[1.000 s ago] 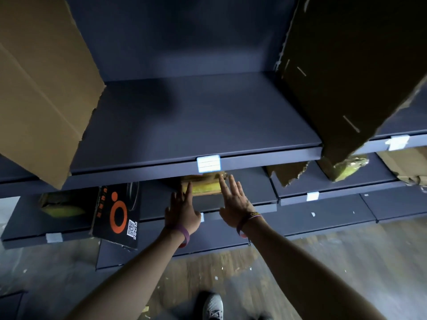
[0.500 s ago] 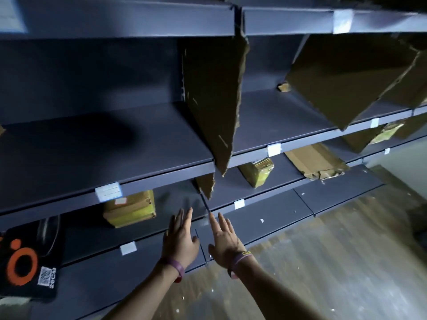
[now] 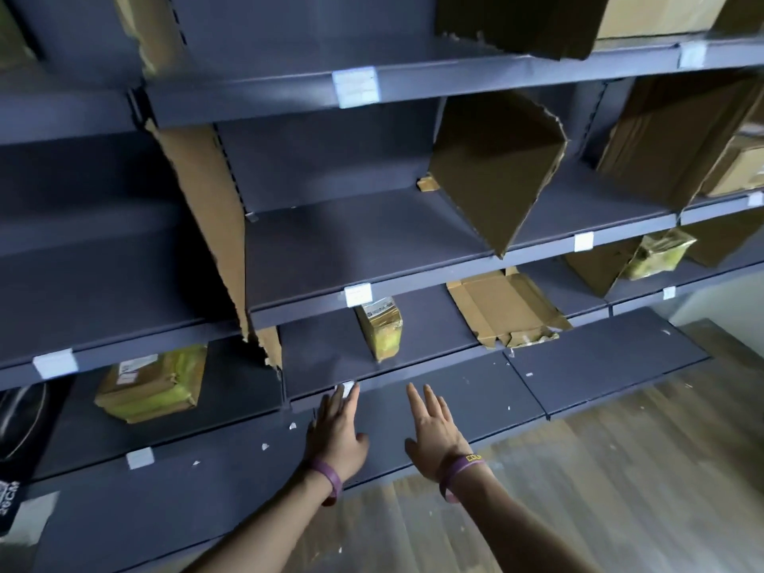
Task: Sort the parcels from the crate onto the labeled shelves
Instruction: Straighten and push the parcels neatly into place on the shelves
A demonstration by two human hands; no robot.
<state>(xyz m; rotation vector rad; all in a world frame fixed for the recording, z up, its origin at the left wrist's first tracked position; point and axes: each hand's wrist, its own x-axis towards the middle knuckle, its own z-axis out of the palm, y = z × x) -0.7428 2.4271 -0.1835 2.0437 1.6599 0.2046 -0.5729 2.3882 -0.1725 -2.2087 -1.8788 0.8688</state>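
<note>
Left hand (image 3: 337, 438): flat and open, fingers straight and close together, holding nothing. It hovers over the bottom shelf, fingertips just beside a small white tag (image 3: 349, 387). Whether it touches the shelf cannot be told.
Right hand (image 3: 432, 432): also open and empty, fingers spread a little, just right of the left one.
Parcels: a flat yellow-taped parcel (image 3: 149, 382) lies on the low shelf to the left. A small parcel (image 3: 380, 330) stands right of the torn divider (image 3: 206, 225). A third parcel (image 3: 661, 254) sits far right on the same level.
Crate: not in view.
Labels (image 3: 358, 294): white slips on the front edges of the shelves (image 3: 413, 280), with print too blurred to read.
Step in hand: with both hands free, probably fetching the next parcel from the crate.
Doing it well: lift one parcel at a time, turn its sticker up and read it before reaching. Match it to the shelf slip, not to neighbouring parcels. Slide it flat and fully behind the front edge, on the correct side of the divider.
Risk: the dividers look torn and leaning, so a knock may tip one into the next bay. The flattened box (image 3: 504, 310) takes up room to the right.
</note>
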